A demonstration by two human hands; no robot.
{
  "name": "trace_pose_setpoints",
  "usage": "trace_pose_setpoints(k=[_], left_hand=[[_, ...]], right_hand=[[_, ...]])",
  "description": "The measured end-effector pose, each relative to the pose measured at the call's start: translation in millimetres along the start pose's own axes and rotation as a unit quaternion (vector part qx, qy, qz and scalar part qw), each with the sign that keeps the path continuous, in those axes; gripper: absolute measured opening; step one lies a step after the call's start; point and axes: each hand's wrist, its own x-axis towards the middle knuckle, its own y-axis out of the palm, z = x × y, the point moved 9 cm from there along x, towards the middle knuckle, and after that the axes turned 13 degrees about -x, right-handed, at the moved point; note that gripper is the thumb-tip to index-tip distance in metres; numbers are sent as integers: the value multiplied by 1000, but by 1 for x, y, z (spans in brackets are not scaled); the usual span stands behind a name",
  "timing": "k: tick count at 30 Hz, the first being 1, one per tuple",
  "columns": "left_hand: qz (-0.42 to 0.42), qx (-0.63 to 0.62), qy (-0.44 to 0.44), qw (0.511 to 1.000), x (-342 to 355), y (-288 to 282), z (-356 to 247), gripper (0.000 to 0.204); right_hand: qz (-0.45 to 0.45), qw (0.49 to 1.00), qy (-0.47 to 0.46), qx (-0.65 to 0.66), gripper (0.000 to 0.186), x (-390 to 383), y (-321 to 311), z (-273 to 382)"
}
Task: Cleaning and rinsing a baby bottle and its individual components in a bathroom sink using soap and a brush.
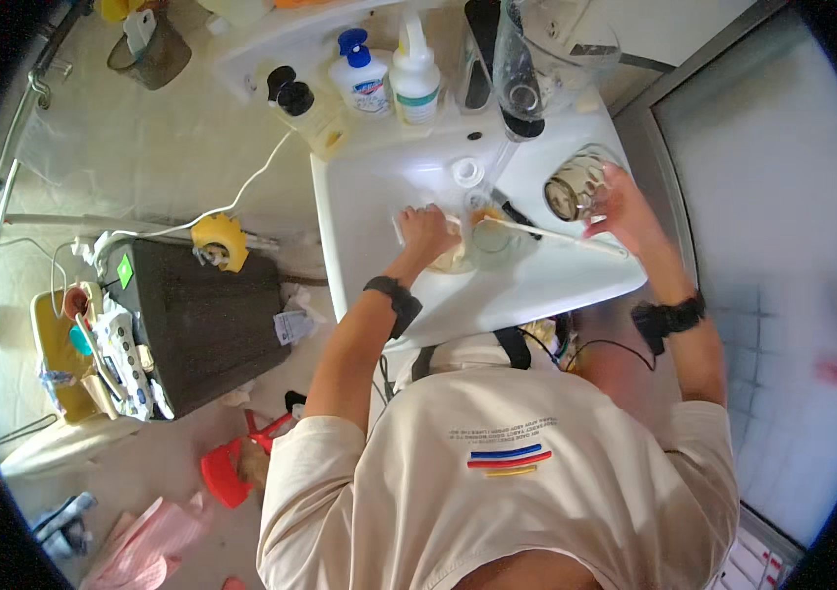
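The right hand (623,211) is at a glass jar (577,187), toward the sink's (364,211) two o'clock; left hand (426,234), eight. I can't tell either grip. Jar-handling, I think; moving it needs care.

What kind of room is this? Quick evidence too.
Most likely a home bathroom: there's a white sink, a blue-topped pump bottle standing at its back, and what looks like a frosted door on the right.

Clear glass tumbler (572,187): tilted, at washbasin's (546,295) two o'clock. Translucent vessel (454,260): toward seven o'clock, partly hidden, pose unclear.
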Motion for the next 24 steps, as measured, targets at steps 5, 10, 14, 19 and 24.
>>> trace_pose_setpoints(k=[5,10,14,19,24], left_hand=[[5,-13,13,1000,-3,-11,-5,42],[-20,-45,43,998,-4,-22,-11,57],[-58,-55,65,995,-10,-46,-25,62],[-201,-81,160,963,-26,-86,-49,60],[-261,-160,213,928,-35,-112,-68,64]], right_hand=[[-137,947,-229,-179,50,-67,-43,136],[-185,858,-408,-251,50,-107,-22,241],[-75,865,-426,-255,64,-104,34,281],[-128,831,-396,-369,71,-89,67,284],[-160,780,-392,-460,80,-76,75,274]])
